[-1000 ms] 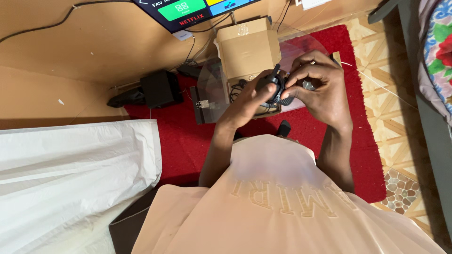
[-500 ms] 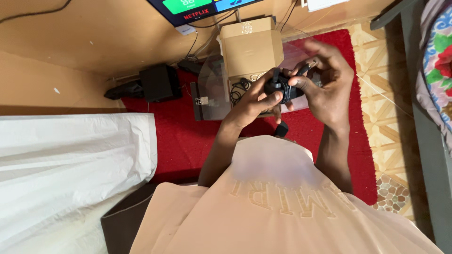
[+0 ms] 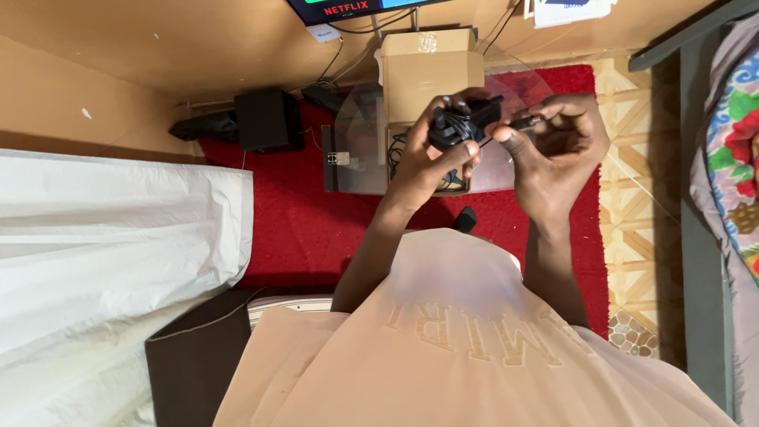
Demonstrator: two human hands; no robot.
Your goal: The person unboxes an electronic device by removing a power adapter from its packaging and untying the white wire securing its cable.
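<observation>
The left hand [image 3: 431, 154] is wrapped around a black bundle [image 3: 457, 126], a coiled cable or small charger as far as the view lets one judge, with the thumb across its lower side and the fingers curled behind it. Its grip is closed on the bundle. The right hand [image 3: 557, 146] sits just beside it, thumb and forefinger pinched narrow on a black plug [image 3: 526, 122] at the end of a lead that runs back into the bundle. Both hands are held up in the air, above the floor and in front of the person's chest.

Below the hands lies a red rug [image 3: 300, 221]. On it, under the bundle, is a clear plastic sheet [image 3: 360, 142], and past the fingers stands an open cardboard box [image 3: 431, 67]. More loose black cable [image 3: 395, 154] shows on the plastic by the left wrist. To the left of the box, against the wall, sit a black cube-shaped box [image 3: 269, 119] and a dark cloth [image 3: 202, 126] touching it. A small black object [image 3: 466, 217] lies on the rug close to the person's peach shirt [image 3: 474, 348].

A white sheet [image 3: 103, 261] covers the left side of the view. At the right, patterned floor tiles [image 3: 628, 205] run alongside a flowered fabric [image 3: 739, 142]. The bottom edge of a screen [image 3: 348, 8] shows at the top.
</observation>
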